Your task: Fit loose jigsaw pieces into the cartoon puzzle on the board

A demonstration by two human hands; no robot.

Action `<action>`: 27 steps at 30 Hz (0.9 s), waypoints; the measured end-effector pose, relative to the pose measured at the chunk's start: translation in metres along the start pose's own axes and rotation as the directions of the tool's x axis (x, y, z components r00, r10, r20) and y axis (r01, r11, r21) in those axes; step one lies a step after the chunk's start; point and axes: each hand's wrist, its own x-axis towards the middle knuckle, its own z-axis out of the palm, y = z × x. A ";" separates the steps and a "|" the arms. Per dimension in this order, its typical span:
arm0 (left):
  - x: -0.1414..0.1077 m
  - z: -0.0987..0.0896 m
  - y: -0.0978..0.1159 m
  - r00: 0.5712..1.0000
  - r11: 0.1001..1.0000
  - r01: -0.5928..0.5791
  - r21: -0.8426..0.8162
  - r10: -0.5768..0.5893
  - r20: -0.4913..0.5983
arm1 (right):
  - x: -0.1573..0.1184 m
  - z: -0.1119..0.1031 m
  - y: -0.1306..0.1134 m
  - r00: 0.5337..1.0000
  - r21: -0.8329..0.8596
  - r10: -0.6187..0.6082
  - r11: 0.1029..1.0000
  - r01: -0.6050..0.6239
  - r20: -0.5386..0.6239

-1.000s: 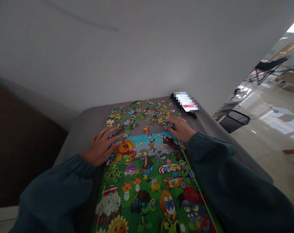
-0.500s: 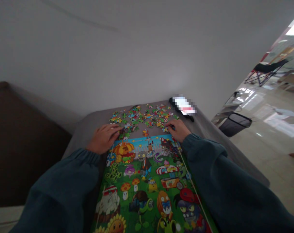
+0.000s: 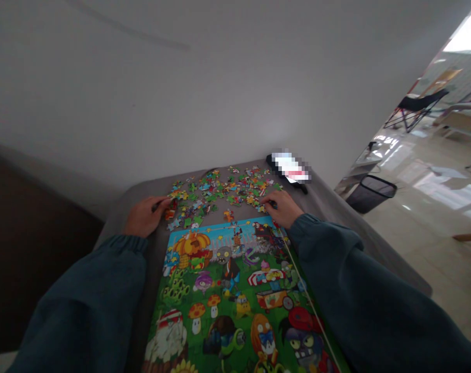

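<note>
A colourful cartoon picture board [image 3: 235, 282] lies on the grey cloth, its blue top edge facing the wall. Beyond that edge, many small puzzle pieces [image 3: 210, 194] are spread in a loose heap. One orange piece [image 3: 228, 215] lies apart, close to the board's top edge. My left hand [image 3: 145, 215] is at the left end of the pieces, fingers closed and pinching a puzzle piece. At the board's top right corner is my right hand [image 3: 284, 208], its fingers closed at the edge of the heap; whatever is between them is too small to name.
A phone [image 3: 291, 167] with a lit screen lies on a black object behind the pieces, near the wall. To the right, a dark mesh bin [image 3: 371, 194] and a folding chair [image 3: 416, 106] stand on the shiny floor.
My left hand has moved left, away from the board's top left corner, and its fingers have drawn together on a piece. My right hand has stayed almost in place. The view has shifted slightly.
</note>
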 end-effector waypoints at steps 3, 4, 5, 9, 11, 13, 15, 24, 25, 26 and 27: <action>0.000 -0.003 -0.004 0.992 0.993 0.114 -0.008 -0.115 -0.059 | 0.000 -0.001 -0.002 1.000 -0.001 -0.006 1.000 0.006 0.006; 0.000 -0.003 -0.005 0.989 0.991 0.136 -0.010 -0.136 -0.064 | 0.000 -0.002 -0.003 1.000 0.001 -0.007 1.000 0.007 0.008; 0.001 -0.003 -0.006 0.987 0.989 0.147 -0.013 -0.148 -0.058 | 0.000 -0.002 -0.003 1.000 0.003 -0.007 1.000 0.007 0.008; 0.005 0.001 -0.009 0.991 0.991 0.136 0.005 -0.136 -0.012 | -0.001 -0.002 -0.004 1.000 0.006 -0.013 1.000 0.013 0.005; 0.006 0.003 -0.010 0.994 0.994 0.107 0.036 -0.107 -0.006 | -0.001 -0.002 -0.004 1.000 0.006 -0.016 1.000 0.016 0.009; 0.007 0.005 -0.012 0.996 0.994 0.084 0.071 -0.083 -0.015 | -0.001 -0.002 -0.004 1.000 0.002 -0.013 1.000 0.013 0.014; 0.007 0.005 -0.014 0.995 0.990 0.087 0.109 -0.082 -0.049 | -0.001 -0.003 -0.004 1.000 -0.004 -0.006 1.000 0.006 0.020; 0.044 0.000 0.014 0.983 0.972 -0.171 0.160 0.157 0.098 | 0.000 -0.002 -0.007 0.999 -0.002 -0.013 1.000 0.013 0.031; 0.051 0.003 0.021 0.974 0.965 -0.207 0.160 0.188 0.125 | 0.000 -0.001 -0.006 0.999 0.002 -0.019 1.000 0.019 0.031; 0.057 0.006 0.027 0.961 0.955 -0.250 0.162 0.225 0.158 | 0.000 -0.001 -0.005 0.999 0.004 -0.021 1.000 0.021 0.029; 0.062 0.009 0.032 0.944 0.939 -0.301 0.169 0.267 0.195 | 0.000 0.000 -0.004 0.999 0.002 -0.022 1.000 0.021 0.026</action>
